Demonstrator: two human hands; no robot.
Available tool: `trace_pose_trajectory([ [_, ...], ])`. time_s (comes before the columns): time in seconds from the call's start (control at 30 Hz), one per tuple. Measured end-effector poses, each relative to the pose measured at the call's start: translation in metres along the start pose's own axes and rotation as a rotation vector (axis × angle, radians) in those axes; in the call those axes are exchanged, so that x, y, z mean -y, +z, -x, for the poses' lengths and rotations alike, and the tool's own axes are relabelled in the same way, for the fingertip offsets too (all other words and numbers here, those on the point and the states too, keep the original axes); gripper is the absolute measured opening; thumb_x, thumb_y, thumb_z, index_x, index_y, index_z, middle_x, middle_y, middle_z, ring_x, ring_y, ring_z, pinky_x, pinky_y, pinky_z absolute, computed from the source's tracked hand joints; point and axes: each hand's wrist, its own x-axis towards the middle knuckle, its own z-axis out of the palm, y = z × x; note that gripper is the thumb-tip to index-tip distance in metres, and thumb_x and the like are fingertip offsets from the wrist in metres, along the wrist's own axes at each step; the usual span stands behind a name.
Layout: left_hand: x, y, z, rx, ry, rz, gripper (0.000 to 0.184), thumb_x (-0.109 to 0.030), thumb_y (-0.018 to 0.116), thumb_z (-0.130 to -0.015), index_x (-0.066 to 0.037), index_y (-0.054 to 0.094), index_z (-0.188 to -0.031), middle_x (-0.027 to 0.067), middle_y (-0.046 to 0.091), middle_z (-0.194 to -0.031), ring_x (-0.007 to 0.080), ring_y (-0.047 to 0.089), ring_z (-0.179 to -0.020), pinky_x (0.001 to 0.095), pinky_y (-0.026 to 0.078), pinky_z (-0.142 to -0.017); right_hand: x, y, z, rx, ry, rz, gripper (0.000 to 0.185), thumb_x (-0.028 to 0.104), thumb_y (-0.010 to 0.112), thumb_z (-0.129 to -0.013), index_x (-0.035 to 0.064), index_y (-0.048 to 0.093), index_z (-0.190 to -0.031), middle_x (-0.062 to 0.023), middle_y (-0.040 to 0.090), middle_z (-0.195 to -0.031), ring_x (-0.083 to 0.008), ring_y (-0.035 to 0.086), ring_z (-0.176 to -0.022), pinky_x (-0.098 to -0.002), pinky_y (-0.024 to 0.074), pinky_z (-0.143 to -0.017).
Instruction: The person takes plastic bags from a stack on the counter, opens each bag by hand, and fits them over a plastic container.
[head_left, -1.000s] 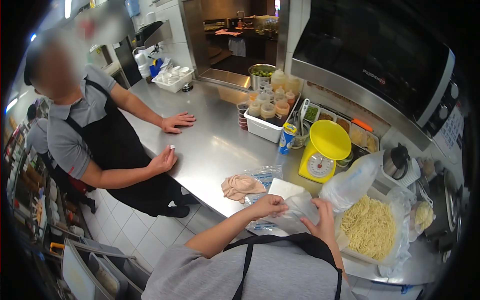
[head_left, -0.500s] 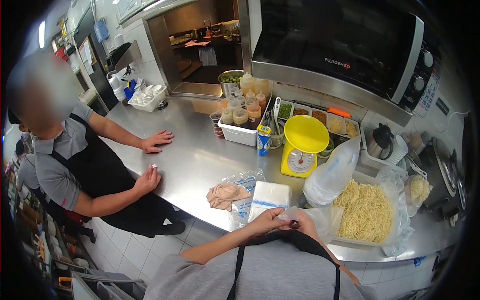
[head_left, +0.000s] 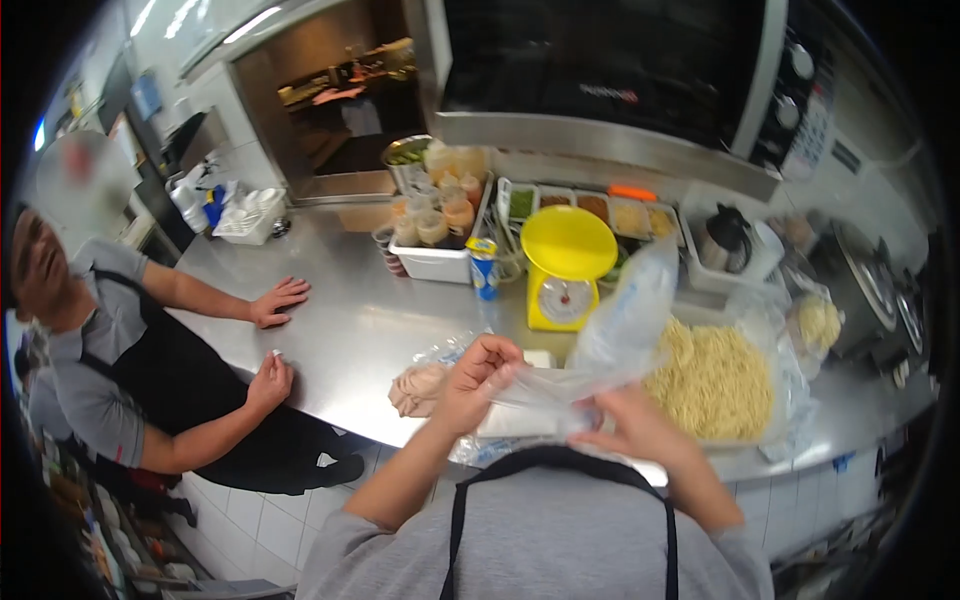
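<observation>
A thin clear plastic bag (head_left: 552, 384) is stretched between my two hands above the counter's front edge. My left hand (head_left: 474, 388) is raised, its fingers pinched on the bag's left side. On the other side my right hand (head_left: 640, 424) grips the bag near its edge, fingers pointing left and partly blurred. Below the bag lies a white wrapped pack (head_left: 515, 422), partly covered by it. Beside my left hand a beige, cloth-like bundle (head_left: 418, 390) rests on printed plastic. A tub of yellow noodles (head_left: 712, 385) stands close to my right hand.
A yellow dial scale (head_left: 565, 300) stands behind my hands, with a tall filled plastic bag (head_left: 628, 305) to its right. A blue-and-yellow can (head_left: 484, 270) and a white bin of sauce bottles (head_left: 432, 262) are farther left. A co-worker's hand (head_left: 280, 302) rests on the counter.
My hands have lifted and moved apart, spreading the plastic bag that was bunched between them. The head view has shifted, and the co-worker's head has tilted.
</observation>
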Motion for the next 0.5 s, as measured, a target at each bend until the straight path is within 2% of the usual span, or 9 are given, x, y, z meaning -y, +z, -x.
trace_pose_trajectory([
  [0.07,-0.051,0.013,-0.017,0.553,0.293,-0.714,0.005,-0.015,0.057,-0.085,-0.01,0.056,-0.085,-0.0004,0.054,-0.087,0.0144,0.053,-0.087,0.0382,0.03,-0.095,0.011,-0.029,0.0,-0.149,-0.104,0.344,0.03,0.04,0.065,-0.076,0.0118,0.065,-0.085,-0.0047,0.063,-0.077,-0.0231,0.06,-0.078,-0.0505,0.0262,-0.096],
  [0.13,-0.074,0.039,-0.026,0.601,0.442,-1.261,0.006,-0.017,0.06,-0.08,-0.013,0.058,-0.077,-0.0013,0.055,-0.082,0.0181,0.053,-0.09,0.0498,0.015,-0.101,0.015,-0.051,0.0,-0.306,-0.109,0.576,0.032,0.043,0.066,-0.074,0.0127,0.066,-0.085,-0.0048,0.064,-0.075,-0.0228,0.061,-0.078,-0.0533,0.0179,-0.103],
  [0.2,-0.073,0.051,-0.047,0.402,0.773,-1.597,0.005,-0.017,0.06,-0.077,-0.015,0.057,-0.075,-0.0031,0.058,-0.087,0.0184,0.052,-0.096,0.0566,0.01,-0.101,0.017,-0.081,0.0,-0.341,0.031,0.669,0.037,0.045,0.067,-0.071,0.0125,0.067,-0.09,-0.0056,0.064,-0.079,-0.0233,0.06,-0.084,-0.0554,0.0145,-0.105],
  [0.27,-0.067,0.059,-0.08,0.309,0.965,-1.701,0.005,-0.015,0.06,-0.075,-0.014,0.056,-0.074,-0.0048,0.061,-0.101,0.0191,0.05,-0.108,0.0522,0.003,-0.106,0.004,-0.095,-0.001,-0.41,0.067,0.7,0.04,0.046,0.068,-0.069,0.0118,0.066,-0.091,-0.0072,0.063,-0.084,-0.0251,0.059,-0.089,-0.0539,0.0175,-0.104],
  [0.33,-0.056,0.069,-0.107,0.313,1.026,-1.704,0.007,-0.016,0.061,-0.075,-0.013,0.055,-0.074,-0.0048,0.06,-0.107,0.0192,0.049,-0.108,0.0516,0.008,-0.104,-0.019,-0.099,-0.005,-0.474,0.086,0.729,0.044,0.047,0.07,-0.067,0.011,0.066,-0.093,-0.0088,0.063,-0.09,-0.0269,0.057,-0.093,-0.0523,0.0204,-0.103],
  [0.37,-0.05,0.072,-0.115,0.302,1.082,-1.723,0.009,-0.017,0.061,-0.075,-0.013,0.054,-0.074,-0.0047,0.058,-0.113,0.0193,0.049,-0.109,0.0509,0.012,-0.103,-0.038,-0.094,-0.009,-0.516,0.111,0.54,0.047,0.044,0.074,-0.064,0.0111,0.064,-0.096,-0.0096,0.06,-0.1,-0.0289,0.052,-0.102,-0.0486,0.0263,-0.101],
  [0.4,-0.043,0.071,-0.12,0.309,1.086,-1.715,0.009,-0.017,0.061,-0.075,-0.013,0.054,-0.074,-0.0047,0.058,-0.113,0.0193,0.049,-0.109,0.0509,0.012,-0.103,-0.045,-0.092,-0.011,-0.557,0.132,0.351,0.052,0.041,0.078,-0.06,0.0111,0.063,-0.1,-0.0104,0.057,-0.11,-0.0308,0.048,-0.11,-0.045,0.0322,-0.098],
  [0.47,-0.034,0.069,-0.13,0.425,1.13,-1.704,0.009,-0.019,0.06,-0.075,-0.013,0.054,-0.075,-0.0052,0.057,-0.113,0.018,0.05,-0.103,0.0476,0.027,-0.095,-0.049,-0.088,-0.011,-0.598,0.063,0.439,0.055,0.043,0.079,-0.059,0.0092,0.062,-0.1,-0.0112,0.057,-0.11,-0.0305,0.049,-0.109,-0.0415,0.0363,-0.094],
  [0.5,-0.037,0.066,-0.128,0.498,1.162,-1.708,0.011,-0.02,0.061,-0.073,-0.013,0.053,-0.077,-0.0045,0.056,-0.113,0.0179,0.051,-0.098,0.0419,0.032,-0.089,-0.048,-0.089,-0.013,-0.634,-0.013,0.523,0.058,0.044,0.079,-0.059,0.0072,0.062,-0.1,-0.0119,0.057,-0.11,-0.0302,0.05,-0.107,-0.0379,0.0403,-0.09],
])
